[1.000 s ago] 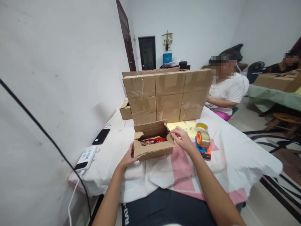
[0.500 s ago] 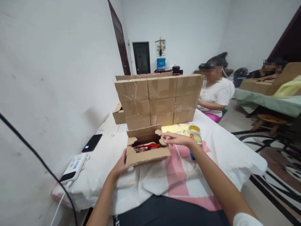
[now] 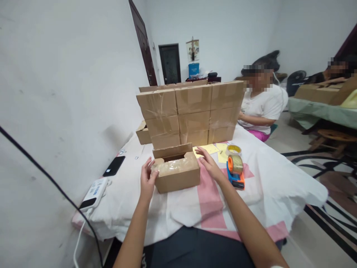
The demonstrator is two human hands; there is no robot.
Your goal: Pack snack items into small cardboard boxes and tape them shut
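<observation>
A small cardboard box [image 3: 178, 179] sits in front of me. Its near flap lies folded inward with a shiny, tape-like surface, while the far flap [image 3: 173, 150] stands up and a dark gap shows between them. My left hand [image 3: 147, 178] grips the box's left end, thumb at the near top corner and fingers behind. Beside the right end is my right hand [image 3: 209, 163], fingers spread, holding nothing. The box's contents are hidden. To the right lies a blue and orange tape dispenser [image 3: 235, 175] with a roll of tape.
Behind the box rises a stack of taped cardboard boxes [image 3: 193, 115]. A tape roll [image 3: 233, 150] and yellow sheets [image 3: 208, 149] lie right of it. At left are a black phone [image 3: 114, 166] and a white power strip [image 3: 95, 191]. A person [image 3: 263, 106] sits beyond the table.
The near flap has folded inward, covering the red packet seen inside before. My right hand has let go of the right end flap and opened. My left hand has moved up the left end.
</observation>
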